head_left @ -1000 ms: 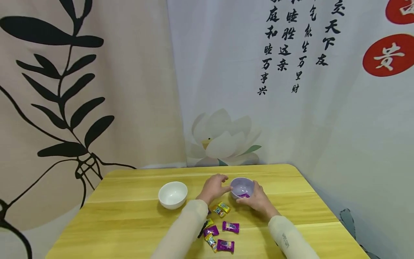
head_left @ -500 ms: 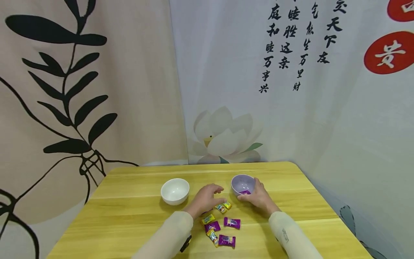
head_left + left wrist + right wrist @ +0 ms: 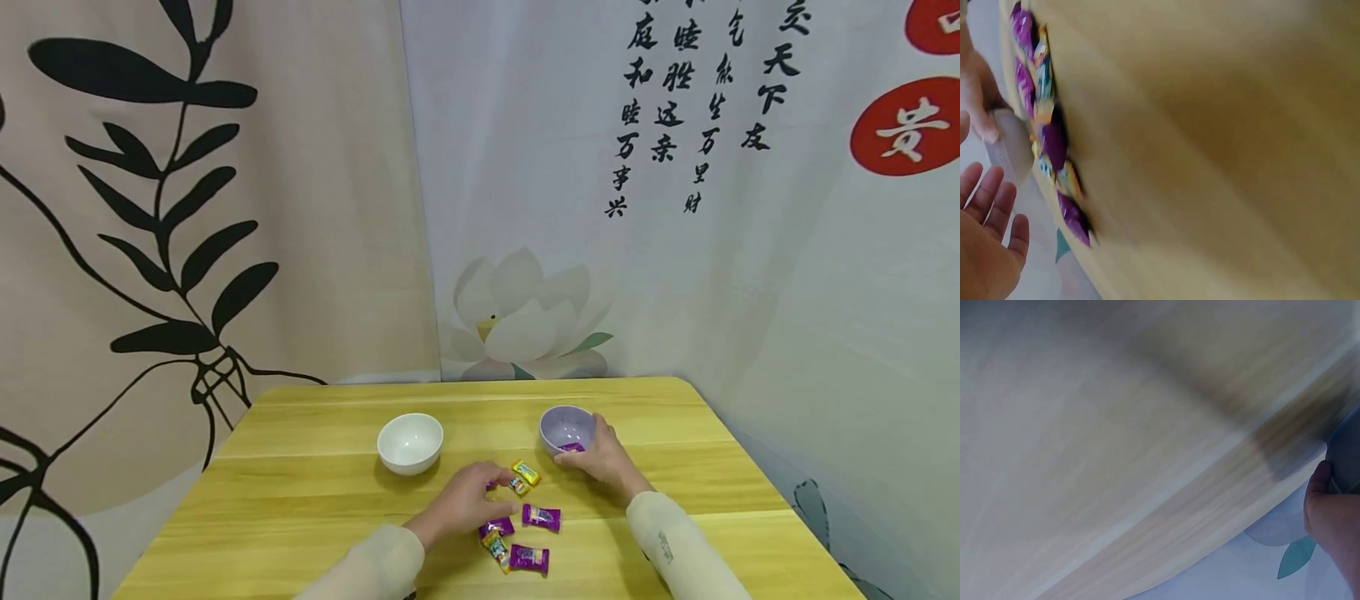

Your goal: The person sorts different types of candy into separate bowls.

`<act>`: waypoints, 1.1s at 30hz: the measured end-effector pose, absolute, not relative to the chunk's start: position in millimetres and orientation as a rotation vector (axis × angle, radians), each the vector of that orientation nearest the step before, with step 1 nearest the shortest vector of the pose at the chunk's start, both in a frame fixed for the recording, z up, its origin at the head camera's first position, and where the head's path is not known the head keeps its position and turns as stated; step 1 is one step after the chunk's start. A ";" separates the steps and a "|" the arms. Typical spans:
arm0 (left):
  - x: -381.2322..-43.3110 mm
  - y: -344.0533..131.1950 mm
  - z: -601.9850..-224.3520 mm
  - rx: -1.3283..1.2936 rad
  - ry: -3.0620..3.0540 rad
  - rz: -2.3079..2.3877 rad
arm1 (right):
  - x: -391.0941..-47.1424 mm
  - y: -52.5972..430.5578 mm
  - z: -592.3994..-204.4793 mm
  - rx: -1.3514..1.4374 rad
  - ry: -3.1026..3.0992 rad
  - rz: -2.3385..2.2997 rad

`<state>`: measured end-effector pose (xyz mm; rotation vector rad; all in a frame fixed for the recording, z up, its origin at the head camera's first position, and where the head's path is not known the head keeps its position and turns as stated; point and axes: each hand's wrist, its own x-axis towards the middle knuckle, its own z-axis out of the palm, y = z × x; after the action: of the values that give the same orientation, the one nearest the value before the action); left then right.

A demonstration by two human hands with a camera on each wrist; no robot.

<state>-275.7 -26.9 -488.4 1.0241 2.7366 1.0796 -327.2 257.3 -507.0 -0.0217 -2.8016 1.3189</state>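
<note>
In the head view my left hand [image 3: 467, 502] hovers over a cluster of wrapped candies, its fingers relaxed and parted with nothing between them. The left wrist view shows the same hand [image 3: 988, 250] with fingers spread. Around it lie a yellow candy [image 3: 527, 472], a purple candy [image 3: 542, 517], another purple candy [image 3: 529, 558] and a multicoloured candy [image 3: 496, 550]; some are partly hidden by the hand. My right hand [image 3: 606, 462] grips the near right side of a lilac bowl [image 3: 562, 423], thumb toward the front. Inside that bowl lies a purple candy [image 3: 573, 447].
A white bowl [image 3: 410, 442] stands on the wooden table [image 3: 300, 500], left of the lilac one. Behind the table's far edge hangs a printed cloth [image 3: 525, 167] with a lotus and writing.
My left hand has moved back from beside the lilac bowl, down and left to over the candies. The right hand has stayed on the bowl.
</note>
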 end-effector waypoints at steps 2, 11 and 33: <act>-270.8 -26.8 -490.6 1.034 2.728 1.072 | -327.4 257.4 -506.8 -0.029 -2.807 1.321; -251.4 -25.1 -498.2 1.089 2.709 1.035 | -325.3 259.6 -502.7 -0.038 -2.796 1.336; -241.7 -19.7 -518.0 1.374 2.809 0.689 | -324.4 256.5 -508.3 -0.003 -2.742 1.377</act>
<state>-241.7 -19.7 -518.0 1.3740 2.8089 0.6889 -324.4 256.5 -508.3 -0.0035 -2.7417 1.3768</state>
